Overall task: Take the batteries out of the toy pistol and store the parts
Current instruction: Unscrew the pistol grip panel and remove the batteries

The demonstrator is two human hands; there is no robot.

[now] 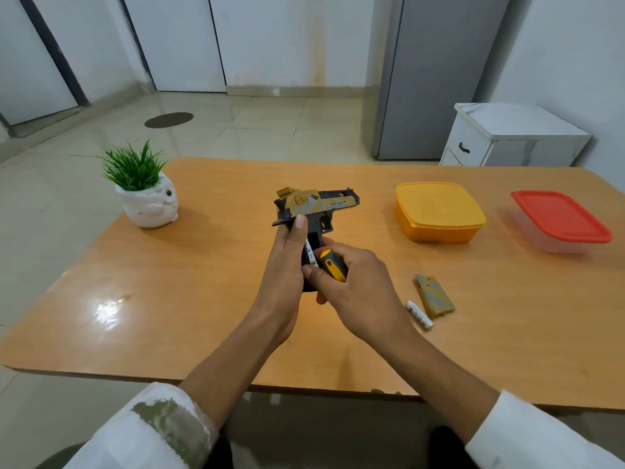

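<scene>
Desk [169, 316]: orange-brown wood in front of me, with glare near its front left edge.
Walls [270, 38]: white, with a rusty stain running down.
Doors [182, 42]: pale, dark-framed, on the left.
Floor [236, 130]: glossy beige tiles, with a dark round cover [168, 119] set in them.
Grey cabinet [433, 79]: tall, beyond the desk's far right corner.
White cupboard [507, 137]: low, dark handle, just beside the grey cabinet.

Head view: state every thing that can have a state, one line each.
toy pistol: held by left hand, grip compartment open
battery in grip: not yet out
loose battery: out, lying on table
battery cover: off, on table
screwdriver: held in right hand
yellow box: lid on
red-lidded box: lid on
</scene>
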